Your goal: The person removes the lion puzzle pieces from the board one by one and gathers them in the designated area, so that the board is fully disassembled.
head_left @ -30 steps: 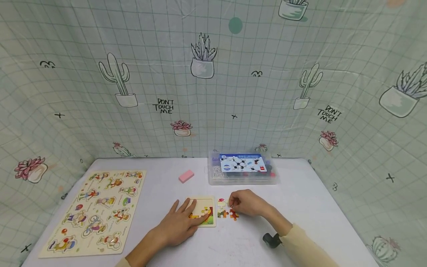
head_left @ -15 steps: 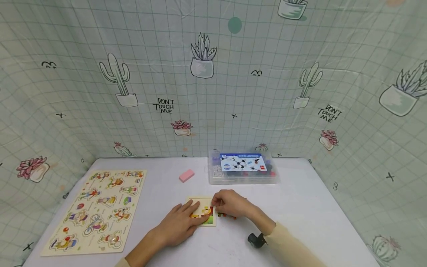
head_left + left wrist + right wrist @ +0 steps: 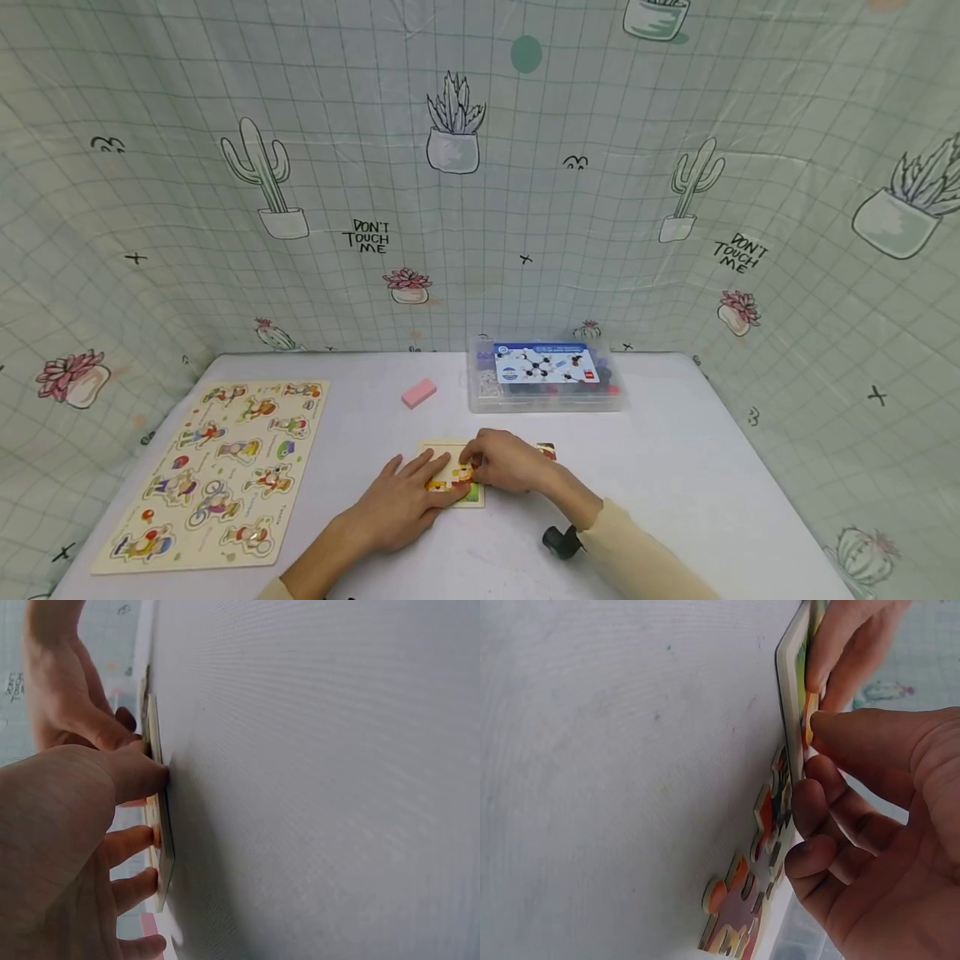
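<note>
My left hand [image 3: 397, 504] lies with fingers spread over a small wooden puzzle tray [image 3: 448, 443], steadying fingertips on its surface. In the left wrist view its thumb [image 3: 146, 774] rests at the tray's near edge. Over the tray's right side, my right hand [image 3: 510, 462] pinches a yellow-orange jigsaw piece [image 3: 808, 720] low against the tray, its thumb [image 3: 847, 731] on the piece. The last fingers of that hand curl beside the tray. Loose jigsaw pieces [image 3: 735, 919] lie on the table close to the tray, mostly covered by the right hand in the head view.
A large picture peg board [image 3: 225, 467] lies at the left. Behind the tray are a pink eraser-like block [image 3: 419, 393] and a clear plastic case [image 3: 546, 404] with a molecule-printed label. A black device [image 3: 561, 542] shows by the right sleeve. Patterned cloth surrounds the white table.
My right hand has moved left from the loose pieces onto the tray's right side, carrying a jigsaw piece. The left hand has stayed on the tray.
</note>
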Demonstrator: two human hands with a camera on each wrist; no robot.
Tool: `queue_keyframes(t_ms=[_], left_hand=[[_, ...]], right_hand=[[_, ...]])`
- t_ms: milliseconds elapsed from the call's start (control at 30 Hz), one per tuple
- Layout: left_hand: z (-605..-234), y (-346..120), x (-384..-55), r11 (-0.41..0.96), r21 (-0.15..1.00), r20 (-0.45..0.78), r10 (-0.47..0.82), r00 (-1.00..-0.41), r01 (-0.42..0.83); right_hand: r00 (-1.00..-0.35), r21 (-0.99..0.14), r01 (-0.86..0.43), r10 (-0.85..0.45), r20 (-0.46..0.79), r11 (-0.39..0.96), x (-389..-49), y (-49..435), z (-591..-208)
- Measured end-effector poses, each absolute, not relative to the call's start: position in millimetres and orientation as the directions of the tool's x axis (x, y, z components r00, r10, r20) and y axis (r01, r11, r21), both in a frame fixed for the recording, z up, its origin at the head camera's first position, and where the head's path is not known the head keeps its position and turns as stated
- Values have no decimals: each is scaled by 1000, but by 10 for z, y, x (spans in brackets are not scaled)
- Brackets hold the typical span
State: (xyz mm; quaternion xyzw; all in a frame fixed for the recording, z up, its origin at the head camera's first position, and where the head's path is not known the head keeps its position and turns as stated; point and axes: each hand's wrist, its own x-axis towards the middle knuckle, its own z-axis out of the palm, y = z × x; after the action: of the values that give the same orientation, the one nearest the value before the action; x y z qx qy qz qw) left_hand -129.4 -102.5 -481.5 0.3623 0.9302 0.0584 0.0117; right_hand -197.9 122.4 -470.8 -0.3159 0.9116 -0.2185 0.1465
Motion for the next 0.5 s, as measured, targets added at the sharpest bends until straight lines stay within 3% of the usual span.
queue_keyframes(t_ms=[500], left_hand=[[-4822,-1037,-1301,742,108,-8,666,-746,662]], right_hand=[[-783,-501,-488,-612,-109,714,-1990,1159,-4756]])
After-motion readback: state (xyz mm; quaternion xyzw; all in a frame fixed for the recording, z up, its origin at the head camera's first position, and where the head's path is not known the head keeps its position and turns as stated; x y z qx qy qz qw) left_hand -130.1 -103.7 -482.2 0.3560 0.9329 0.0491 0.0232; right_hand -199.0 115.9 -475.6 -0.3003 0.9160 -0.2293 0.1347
